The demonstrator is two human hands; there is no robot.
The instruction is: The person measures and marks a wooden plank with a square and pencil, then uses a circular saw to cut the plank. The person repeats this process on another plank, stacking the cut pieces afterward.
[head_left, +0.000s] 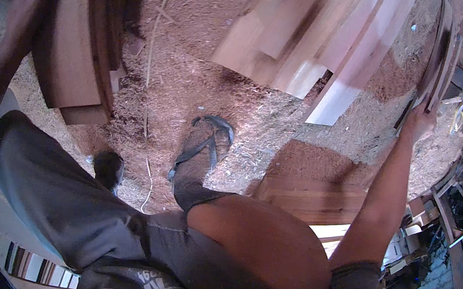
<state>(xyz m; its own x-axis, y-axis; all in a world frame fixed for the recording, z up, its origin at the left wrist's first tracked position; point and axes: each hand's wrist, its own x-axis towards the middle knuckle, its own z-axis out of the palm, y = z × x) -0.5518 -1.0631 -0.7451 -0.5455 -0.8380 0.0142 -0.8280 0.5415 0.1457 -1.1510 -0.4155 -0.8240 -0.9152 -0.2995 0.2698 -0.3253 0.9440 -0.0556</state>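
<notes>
Head view, looking straight down: the person stands on a sawdust floor (193,83), arms flung wide. The right hand (420,120) is up at the lower ends of some thin wooden strips (441,63) standing on edge at the far right; the fingers curl round their bottom edge, gripping the bundle, seemingly to keep it upright. Over on the left, the left hand (30,0) lies flat against a broad brown board (76,27), fingers stretched long and together along its face, more bracing than grabbing. That board leans steeply, its lower end near the floor. Between the arms, a loose fan of pale planks (317,36) is blurred. Below, a foot in a sandal (201,151) is planted in the shavings, the other foot just left of it.
</notes>
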